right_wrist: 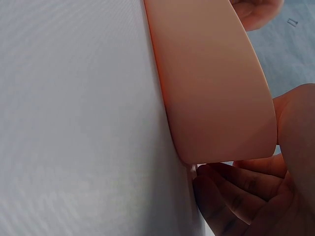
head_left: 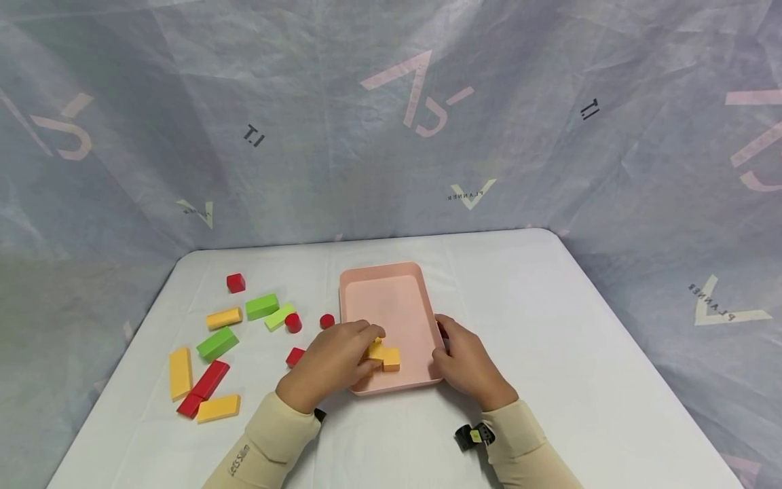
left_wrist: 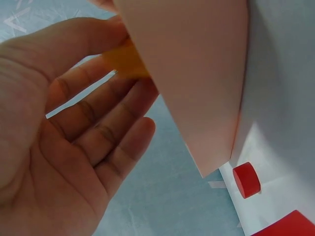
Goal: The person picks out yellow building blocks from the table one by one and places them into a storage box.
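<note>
A pink tray [head_left: 400,292] stands at the middle of the white table. My left hand [head_left: 334,356] reaches over its near left wall and pinches a yellow block [left_wrist: 129,60] between thumb and fingers; the hand partly hides it. Beside that block, inside the tray, lies another yellow block [head_left: 392,360]. With my right hand [head_left: 469,356] I grip the tray's right wall, the thumb at the rim and the fingers curled against the outside, low near the table in the right wrist view. A red cylinder [left_wrist: 246,180] stands just outside the tray's left side.
Left of the tray lie green blocks [head_left: 218,344], yellow blocks [head_left: 180,373], a yellow cylinder [head_left: 224,318], red blocks [head_left: 210,379] and another red cylinder [head_left: 293,322]. A red cube [head_left: 235,283] sits farther back. Grey printed cloth [head_left: 330,122] hangs behind the table.
</note>
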{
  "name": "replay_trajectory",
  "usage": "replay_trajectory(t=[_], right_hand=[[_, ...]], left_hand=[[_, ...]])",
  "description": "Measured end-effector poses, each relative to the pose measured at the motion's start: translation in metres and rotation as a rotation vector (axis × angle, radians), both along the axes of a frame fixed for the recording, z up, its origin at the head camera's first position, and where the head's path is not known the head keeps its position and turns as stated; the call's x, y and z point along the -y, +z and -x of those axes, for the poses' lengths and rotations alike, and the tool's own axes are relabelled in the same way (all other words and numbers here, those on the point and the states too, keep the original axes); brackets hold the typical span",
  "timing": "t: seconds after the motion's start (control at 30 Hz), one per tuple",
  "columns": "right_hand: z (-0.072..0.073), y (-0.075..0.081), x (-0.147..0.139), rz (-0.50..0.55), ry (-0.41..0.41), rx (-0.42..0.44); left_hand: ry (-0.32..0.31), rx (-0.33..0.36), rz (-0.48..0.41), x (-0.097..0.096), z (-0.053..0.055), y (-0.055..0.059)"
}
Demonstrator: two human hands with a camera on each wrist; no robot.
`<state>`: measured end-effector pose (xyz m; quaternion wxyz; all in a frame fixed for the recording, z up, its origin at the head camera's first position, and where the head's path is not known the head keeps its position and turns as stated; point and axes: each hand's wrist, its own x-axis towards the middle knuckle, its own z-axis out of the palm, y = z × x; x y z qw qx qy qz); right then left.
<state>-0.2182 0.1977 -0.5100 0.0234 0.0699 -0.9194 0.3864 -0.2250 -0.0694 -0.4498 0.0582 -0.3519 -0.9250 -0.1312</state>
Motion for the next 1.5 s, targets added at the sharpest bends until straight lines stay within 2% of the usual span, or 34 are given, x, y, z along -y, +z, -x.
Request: replay_trajectory(t=[0.27, 0.67, 0.87, 1.23, 1.5], right_hand=[[0.000, -0.001, 0.000, 0.002, -0.004, 0.014], [0.000, -0.001, -0.001, 0.009, -0.006, 0.012], [-0.001, -0.002, 0.000, 0.019, -0.002, 0.010], [-0.001, 0.001, 0.000, 0.021, -0.002, 0.016], [0.000, -0.001, 0.000, 0.013, -0.007, 0.023]], left_hand=[[-0.015, -0.030, -0.039, 0.001, -0.001, 0.002], [-0.023, -0.039, -0.056, 0.003, 0.000, 0.005], [-0.001, -0.038, -0.065, 0.010, 0.001, 0.005], [0.065, -0.024, -0.054, 0.021, 0.001, 0.014], [0.085, -0.056, -0.066, 0.030, 0.003, 0.017]])
